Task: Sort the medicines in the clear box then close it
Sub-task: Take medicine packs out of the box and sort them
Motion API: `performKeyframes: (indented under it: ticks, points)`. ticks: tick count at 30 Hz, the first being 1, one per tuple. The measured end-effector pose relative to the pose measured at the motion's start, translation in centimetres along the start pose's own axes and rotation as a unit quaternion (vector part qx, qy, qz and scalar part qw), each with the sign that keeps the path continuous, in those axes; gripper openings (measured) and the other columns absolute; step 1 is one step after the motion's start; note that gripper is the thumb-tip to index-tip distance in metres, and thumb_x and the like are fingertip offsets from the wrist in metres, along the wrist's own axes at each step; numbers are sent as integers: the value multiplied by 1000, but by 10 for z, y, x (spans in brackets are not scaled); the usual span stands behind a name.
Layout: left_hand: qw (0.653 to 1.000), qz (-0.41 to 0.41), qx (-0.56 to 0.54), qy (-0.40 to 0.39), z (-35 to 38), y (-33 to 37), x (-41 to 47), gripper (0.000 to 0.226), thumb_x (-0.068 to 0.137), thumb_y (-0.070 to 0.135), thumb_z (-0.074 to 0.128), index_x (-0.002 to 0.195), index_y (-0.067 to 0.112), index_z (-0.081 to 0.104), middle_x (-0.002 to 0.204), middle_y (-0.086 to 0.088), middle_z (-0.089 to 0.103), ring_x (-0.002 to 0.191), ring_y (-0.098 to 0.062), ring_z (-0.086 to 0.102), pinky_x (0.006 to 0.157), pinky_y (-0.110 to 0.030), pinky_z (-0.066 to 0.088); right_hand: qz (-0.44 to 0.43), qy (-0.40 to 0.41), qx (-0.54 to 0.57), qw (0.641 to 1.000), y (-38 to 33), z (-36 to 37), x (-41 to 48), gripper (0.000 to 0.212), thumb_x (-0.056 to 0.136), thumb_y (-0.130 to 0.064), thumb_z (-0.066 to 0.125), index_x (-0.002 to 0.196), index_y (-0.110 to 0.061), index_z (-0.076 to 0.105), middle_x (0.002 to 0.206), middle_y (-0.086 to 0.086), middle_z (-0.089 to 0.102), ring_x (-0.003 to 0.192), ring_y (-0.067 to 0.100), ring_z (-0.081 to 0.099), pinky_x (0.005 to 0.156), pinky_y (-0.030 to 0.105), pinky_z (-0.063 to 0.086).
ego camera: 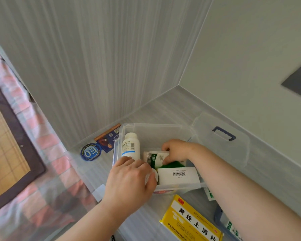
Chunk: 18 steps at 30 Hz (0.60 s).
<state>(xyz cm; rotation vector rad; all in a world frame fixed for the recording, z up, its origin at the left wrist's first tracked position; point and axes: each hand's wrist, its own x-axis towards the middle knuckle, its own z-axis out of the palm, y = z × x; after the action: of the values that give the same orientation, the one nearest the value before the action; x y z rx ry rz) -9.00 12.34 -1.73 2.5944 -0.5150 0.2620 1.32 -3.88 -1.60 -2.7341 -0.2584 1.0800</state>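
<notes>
On the grey striped shelf (172,108) tucked into the wall corner sits the clear plastic storage box (127,126), lid off. Its clear lid with the dark blue handle (223,133) leans against the right wall just behind the box, so closing is not started.

Inside: white plastic pill bottle with blue-striped label (130,147) lying along the left wall, cap toward the far side. Green-and-white medicine packet (157,158) mid-box; white carton with a barcode (178,176) against the near wall.

Right hand (176,150) reaches over the right rim, fingers pinched on the top edge of the green-and-white packet, probably seating it upright behind the carton. Left hand (130,178) is curled around a small round pale container (153,177) at the near-left corner; the thing is mostly hidden, so can't say what it is. Looks like it's being slotted between bottle and carton.

Yellow medicine box with red and black Chinese print (192,221) lies outside, on the shelf near the front, unsorted. More green-printed packaging shows under the right forearm.

Room: far half of the box is open; near half is crowded. Walls close behind and right, so the lid has to come forward over the box.
</notes>
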Motion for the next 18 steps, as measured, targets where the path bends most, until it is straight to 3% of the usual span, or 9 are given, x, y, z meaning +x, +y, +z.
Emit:
performKeyframes:
  ticks: [4, 12, 15, 18]
  points:
    - [1000, 3, -8, 0, -1, 1, 0, 34, 74, 28, 38, 52, 17, 62, 50, 5, 63, 44, -19, 57, 62, -25, 48, -30, 43, 97, 994, 2, -15, -19, 21, 79, -18, 64, 98, -14, 56, 89, -2, 57, 81, 15, 54, 57, 18, 41]
    - [999, 10, -20, -36, -7, 1, -1, 38, 74, 31, 35, 54, 18, 64, 55, 4, 68, 49, -19, 62, 67, -26, 40, -31, 150, 198, 968, 5, -50, -59, 20, 80, -15, 63, 99, -11, 56, 108, 12, 65, 79, 16, 60, 60, 20, 46]
    - [995, 16, -77, -52, -13, 0, -1, 32, 73, 28, 39, 59, 18, 67, 62, 5, 71, 54, -16, 64, 70, -25, 36, -20, 173, 245, 954, 16, -53, -83, 19, 81, -13, 62, 99, -9, 57, 106, 13, 66, 80, 19, 62, 64, 24, 49]
    - [981, 1, -193, -23, -22, 3, 5, 17, 79, 14, 54, 72, 15, 70, 77, 6, 70, 69, -18, 64, 62, -25, 47, -27, 201, 325, 924, 28, -47, -114, 10, 80, -12, 62, 88, -17, 60, 93, 5, 68, 69, 10, 66, 61, 22, 53]
